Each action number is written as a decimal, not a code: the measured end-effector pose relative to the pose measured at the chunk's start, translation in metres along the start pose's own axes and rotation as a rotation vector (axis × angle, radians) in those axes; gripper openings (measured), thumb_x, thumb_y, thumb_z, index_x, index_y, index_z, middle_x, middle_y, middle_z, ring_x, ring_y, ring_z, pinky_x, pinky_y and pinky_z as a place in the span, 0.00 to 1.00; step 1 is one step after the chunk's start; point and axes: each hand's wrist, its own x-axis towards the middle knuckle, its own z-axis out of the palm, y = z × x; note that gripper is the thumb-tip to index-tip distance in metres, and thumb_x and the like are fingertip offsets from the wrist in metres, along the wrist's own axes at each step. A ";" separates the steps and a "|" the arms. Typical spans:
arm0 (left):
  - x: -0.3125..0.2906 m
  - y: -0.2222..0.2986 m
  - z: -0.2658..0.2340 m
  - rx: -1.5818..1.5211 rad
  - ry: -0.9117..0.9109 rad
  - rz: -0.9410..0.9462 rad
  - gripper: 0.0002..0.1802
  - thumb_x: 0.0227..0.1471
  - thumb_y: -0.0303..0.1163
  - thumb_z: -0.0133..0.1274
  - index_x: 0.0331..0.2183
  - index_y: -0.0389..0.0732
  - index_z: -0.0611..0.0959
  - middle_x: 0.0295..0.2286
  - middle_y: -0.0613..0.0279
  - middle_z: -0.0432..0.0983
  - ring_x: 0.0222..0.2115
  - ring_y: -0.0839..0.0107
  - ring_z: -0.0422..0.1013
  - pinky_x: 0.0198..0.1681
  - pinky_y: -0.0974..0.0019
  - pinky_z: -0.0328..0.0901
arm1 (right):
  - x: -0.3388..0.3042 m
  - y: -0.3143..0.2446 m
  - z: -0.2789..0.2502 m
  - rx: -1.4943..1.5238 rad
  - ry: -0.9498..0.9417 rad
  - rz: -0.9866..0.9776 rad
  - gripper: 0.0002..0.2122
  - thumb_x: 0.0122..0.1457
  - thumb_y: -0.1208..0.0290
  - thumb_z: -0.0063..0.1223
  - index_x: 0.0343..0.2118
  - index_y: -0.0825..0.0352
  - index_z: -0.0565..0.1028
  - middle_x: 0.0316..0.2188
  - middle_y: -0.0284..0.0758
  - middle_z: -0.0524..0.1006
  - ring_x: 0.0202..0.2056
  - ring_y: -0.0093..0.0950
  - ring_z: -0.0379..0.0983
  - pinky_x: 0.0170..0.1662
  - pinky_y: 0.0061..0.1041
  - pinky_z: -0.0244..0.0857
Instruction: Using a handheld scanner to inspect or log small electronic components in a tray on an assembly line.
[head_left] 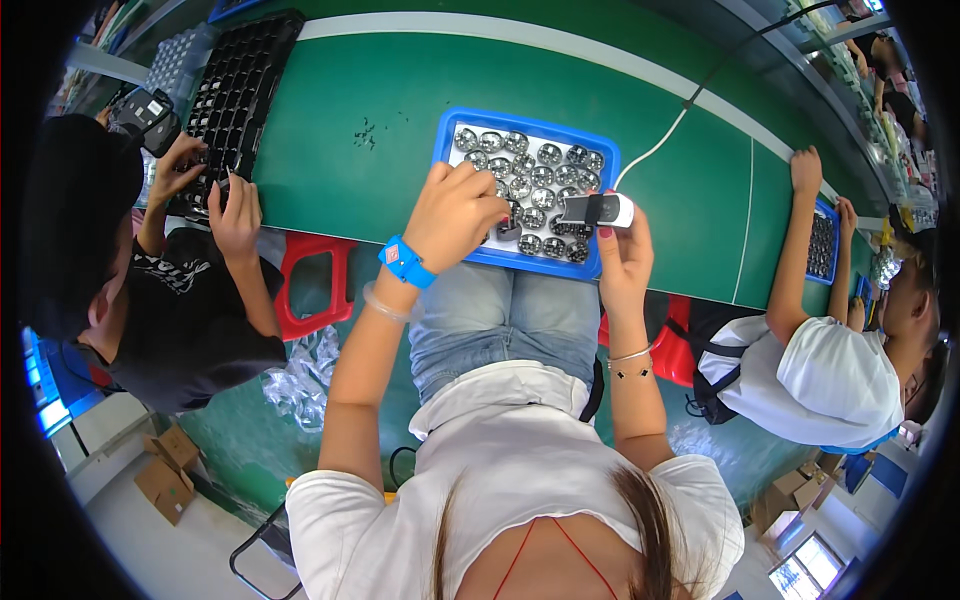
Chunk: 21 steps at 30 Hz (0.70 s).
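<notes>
A blue-rimmed tray (447, 125) lies on the green table in front of me, holding several shiny silver round parts (541, 176) in rows on a white base. My left hand (455, 215), with a blue band on its wrist, reaches over the tray's left side. Its fingers are pinched; what they hold is mostly hidden, with a small dark part (508, 229) right beside the thumb tip. At the tray's right edge, my right hand (628, 245) grips a white handheld device (617, 210) with a black band and a silvery front end. That end points left over the parts.
A white cable (655, 143) runs up and right from near the device. Small black bits (368, 133) lie on the green table (350, 85). At left a co-worker's hands work over a black compartment tray (232, 90). Another person sits at right by a second blue tray (822, 240).
</notes>
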 end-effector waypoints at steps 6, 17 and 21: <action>0.009 -0.002 -0.007 -0.123 -0.040 0.001 0.04 0.43 0.31 0.59 0.27 0.46 0.84 0.24 0.69 0.67 0.30 0.68 0.64 0.36 0.66 0.55 | -0.006 0.005 -0.002 -0.014 -0.034 0.010 0.17 0.62 0.73 0.48 0.52 0.73 0.65 0.48 0.41 0.72 0.51 0.29 0.68 0.56 0.28 0.58; 0.031 -0.006 0.002 0.035 -0.016 0.085 0.09 0.42 0.26 0.58 0.31 0.44 0.83 0.28 0.67 0.69 0.33 0.67 0.65 0.36 0.65 0.58 | -0.003 0.002 -0.001 -0.004 -0.051 0.010 0.17 0.61 0.73 0.49 0.51 0.72 0.66 0.48 0.40 0.73 0.50 0.27 0.68 0.55 0.27 0.59; 0.032 -0.005 0.006 0.066 0.007 0.083 0.07 0.41 0.25 0.59 0.29 0.42 0.83 0.29 0.67 0.71 0.33 0.68 0.66 0.37 0.66 0.58 | -0.002 0.004 0.000 -0.007 -0.063 0.008 0.16 0.61 0.73 0.49 0.51 0.72 0.66 0.47 0.40 0.73 0.50 0.27 0.68 0.55 0.26 0.59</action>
